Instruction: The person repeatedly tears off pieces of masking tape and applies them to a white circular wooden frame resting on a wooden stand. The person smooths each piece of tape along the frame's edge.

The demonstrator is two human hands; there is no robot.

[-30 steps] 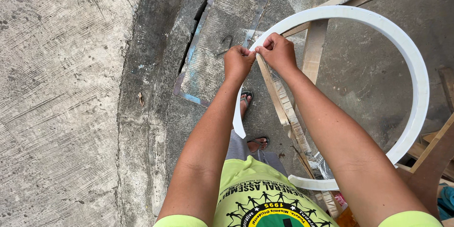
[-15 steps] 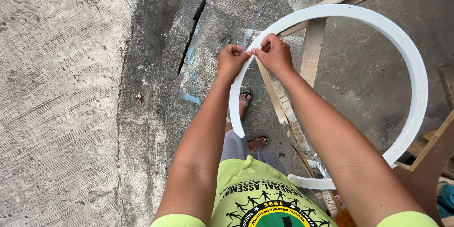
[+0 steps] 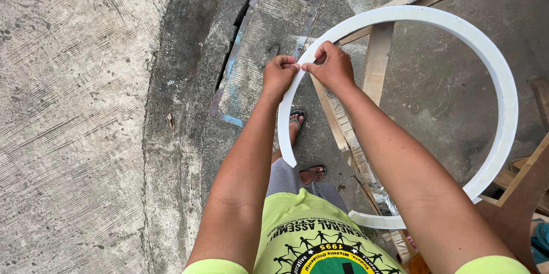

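Both hands meet on the far left part of a big white ring (image 3: 503, 91), a flat strip bent into an open hoop whose two ends do not join. The left hand (image 3: 280, 74) has its fingers curled tight and pinches the strip's edge, and the right hand (image 3: 333, 67) pinches the same spot just beside it, thumb and fingers closed on the white band, the two hands touching. The hoop hangs in the air in front of the person, sweeping out to the right and back near the yellow-green shirt (image 3: 309, 240). Beneath it lie some wooden slats (image 3: 377, 60) on the dark concrete ground (image 3: 440, 97). To the left of the hands a rectangular metal-framed drain cover (image 3: 269, 28) sits in the ground, and below it a foot in a sandal (image 3: 296, 121) shows.
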